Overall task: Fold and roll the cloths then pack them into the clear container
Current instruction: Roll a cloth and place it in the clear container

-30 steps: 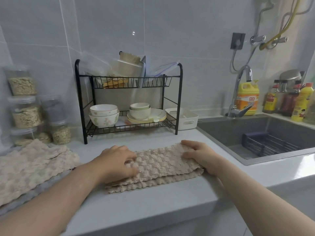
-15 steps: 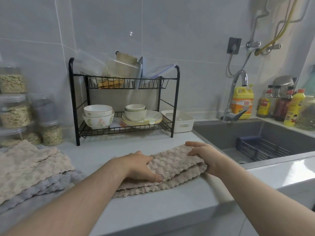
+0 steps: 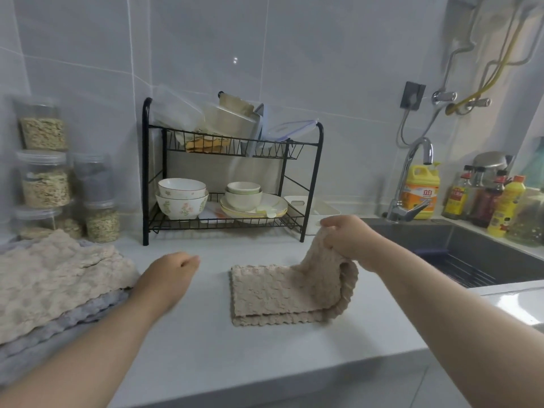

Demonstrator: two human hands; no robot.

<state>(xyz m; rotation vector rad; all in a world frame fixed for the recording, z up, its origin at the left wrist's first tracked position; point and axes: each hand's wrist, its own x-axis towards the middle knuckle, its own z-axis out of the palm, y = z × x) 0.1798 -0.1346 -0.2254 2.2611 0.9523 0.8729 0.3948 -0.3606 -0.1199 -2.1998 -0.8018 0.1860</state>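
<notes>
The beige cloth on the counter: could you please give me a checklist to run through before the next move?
1. Right hand pinches the cloth's right end, lifted and curling over: ok.
2. The cloth's left part lies flat on the counter, layers lined up: ok.
3. Left hand steadies the cloth: not ok; it is off the cloth, to its left, holding nothing.
4. Pile of cloths sits apart from this cloth: ok.
5. An open, empty container is ready: cannot tell; the jars at the left look lidded and filled.
</notes>
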